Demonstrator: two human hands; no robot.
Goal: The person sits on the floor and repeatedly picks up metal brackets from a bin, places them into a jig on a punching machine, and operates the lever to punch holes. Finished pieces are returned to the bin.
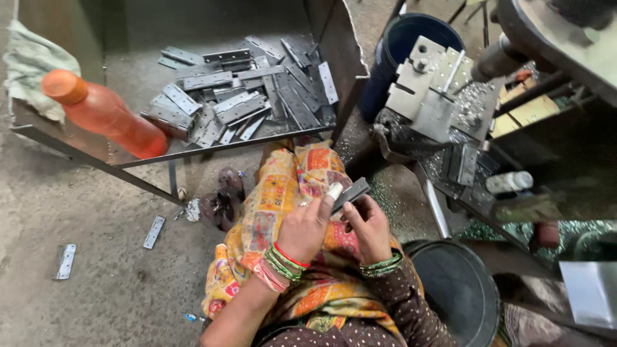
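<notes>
My left hand (307, 226) and my right hand (367, 225) meet over my lap, which is covered by a bright patterned cloth (283, 193). Together they hold a flat grey metal hinge plate (350, 193), tilted up to the right. The left thumb, wrapped in white tape, presses on the plate's near end. The right hand grips it from below. Green and red bangles ring both wrists.
A metal tray (128, 160) ahead holds a pile of hinge plates (238, 103) and an orange bottle (103, 114). Two loose plates (65, 261) lie on the floor at left. A drill jig (437, 90) with metal shavings stands right, a blue bucket (398, 45) behind it, a black bin (456, 289) beside me.
</notes>
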